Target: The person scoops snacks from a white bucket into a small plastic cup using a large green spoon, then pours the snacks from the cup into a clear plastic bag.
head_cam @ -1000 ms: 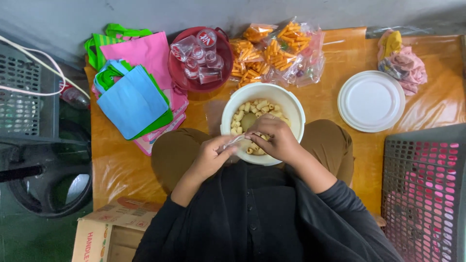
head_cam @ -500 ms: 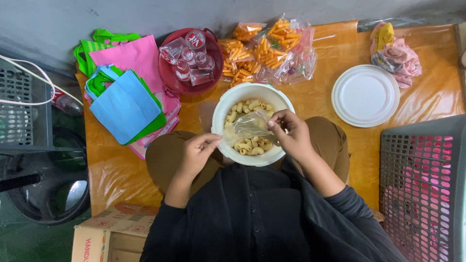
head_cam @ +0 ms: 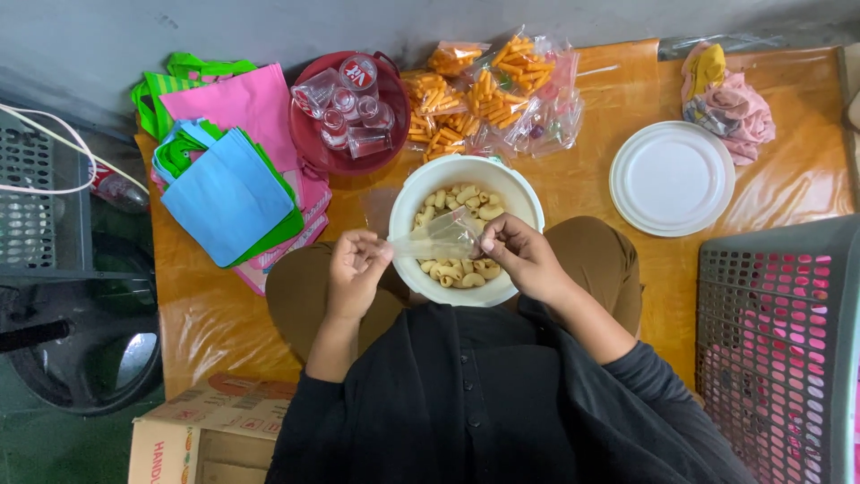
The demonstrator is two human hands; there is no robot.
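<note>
Stretching over the bowl [head_cam: 408, 202] of snacks [head_cam: 455, 269], a clear bag [head_cam: 437, 240] is gripped by fingers of left hand [head_cam: 356, 273] and right hand [head_cam: 520, 258].

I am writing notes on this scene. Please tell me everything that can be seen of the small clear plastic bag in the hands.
The clear plastic bag is small, thin and see-through, and looks empty. It is stretched roughly level between the left hand and the right hand, each pinching one end. It hangs just above the white bowl of pale curled snacks, which show through it. Whether it touches them cannot be told.
</note>
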